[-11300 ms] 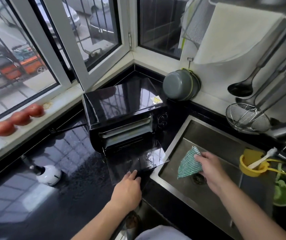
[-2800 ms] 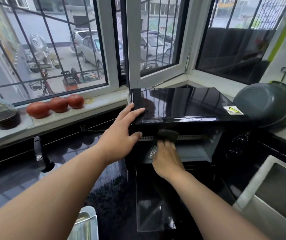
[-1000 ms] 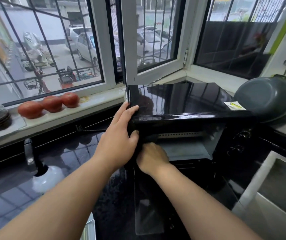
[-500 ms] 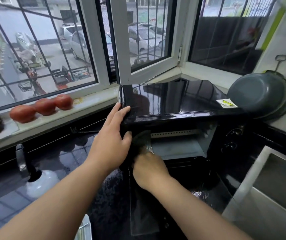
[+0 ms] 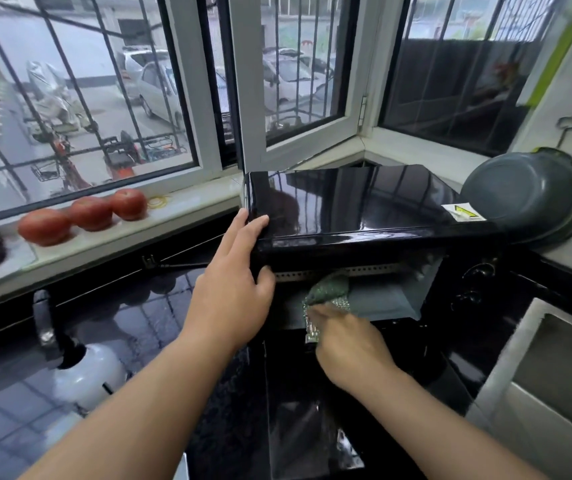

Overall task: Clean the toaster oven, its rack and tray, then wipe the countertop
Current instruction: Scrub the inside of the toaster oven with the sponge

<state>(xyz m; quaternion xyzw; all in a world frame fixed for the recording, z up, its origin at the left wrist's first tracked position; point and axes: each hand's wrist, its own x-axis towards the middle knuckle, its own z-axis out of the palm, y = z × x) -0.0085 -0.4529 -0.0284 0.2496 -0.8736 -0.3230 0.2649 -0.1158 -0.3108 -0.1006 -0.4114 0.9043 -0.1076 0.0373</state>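
Note:
A glossy black toaster oven (image 5: 357,206) stands in the counter's corner with its glass door (image 5: 308,434) folded down flat. My left hand (image 5: 232,292) grips the oven's top left front corner, fingers on top and thumb under the edge. My right hand (image 5: 350,344) holds a green mesh scrubbing cloth (image 5: 327,292) inside the open cavity, pressed near the left part of the interior below the perforated metal strip. The rack and tray are not visible.
Grey-green bowls (image 5: 534,195) lean against the wall right of the oven. A steel sink (image 5: 547,382) lies at the right. A white kettle (image 5: 83,372) stands on the black countertop (image 5: 146,323) at left. Three tomatoes (image 5: 83,216) sit on the windowsill.
My right hand has slid the cloth rightward inside the oven, away from the left wall. My left hand stays on the oven's corner.

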